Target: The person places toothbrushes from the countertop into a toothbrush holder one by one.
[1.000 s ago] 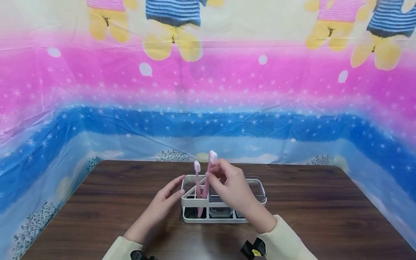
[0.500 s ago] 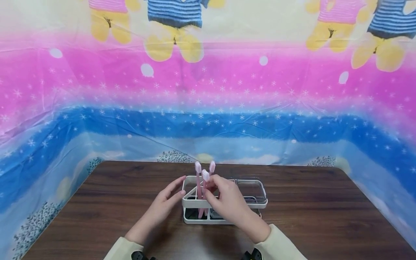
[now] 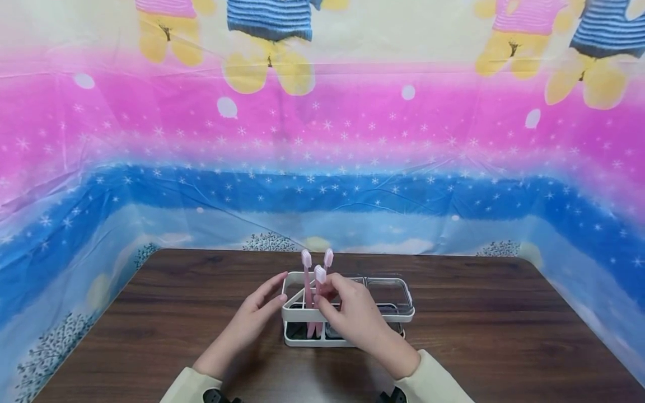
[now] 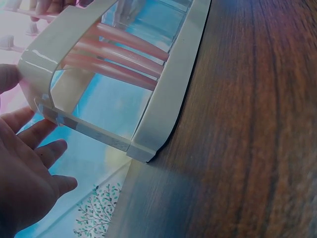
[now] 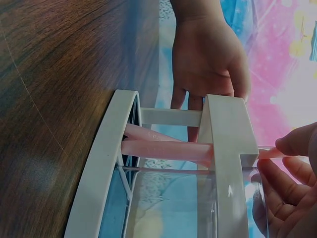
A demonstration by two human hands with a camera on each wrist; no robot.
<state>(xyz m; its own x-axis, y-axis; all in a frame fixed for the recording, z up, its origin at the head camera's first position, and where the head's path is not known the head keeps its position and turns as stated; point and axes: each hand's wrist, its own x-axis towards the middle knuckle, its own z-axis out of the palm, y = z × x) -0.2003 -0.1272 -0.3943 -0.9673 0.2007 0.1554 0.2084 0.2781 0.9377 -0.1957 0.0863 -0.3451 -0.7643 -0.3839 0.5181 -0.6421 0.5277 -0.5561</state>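
A white toothbrush holder (image 3: 302,317) with an open frame stands on the table. Three pink toothbrushes (image 4: 116,52) stand in its left compartment, bristle ends up. My right hand (image 3: 355,308) pinches the front toothbrush (image 3: 319,274) just under its head, between thumb and fingers. Behind it rise the left toothbrush (image 3: 306,259) and the back toothbrush (image 3: 328,258). At the holder's left end, my left hand (image 3: 254,310) has thumb and fingers spread at the upper rim (image 4: 62,42); in the left wrist view the fingers are fairly straight.
Clear lidded boxes (image 3: 390,296) fill the right part of the holder, partly behind my right hand. The dark wooden table (image 3: 478,324) reaches back to a printed cloth (image 3: 383,190). A wrist camera (image 3: 393,395) sits at the right sleeve.
My right hand has come down and slightly left, lowering its toothbrush into the left compartment. The back toothbrush has come into sight. My left hand has stayed at the holder's end.
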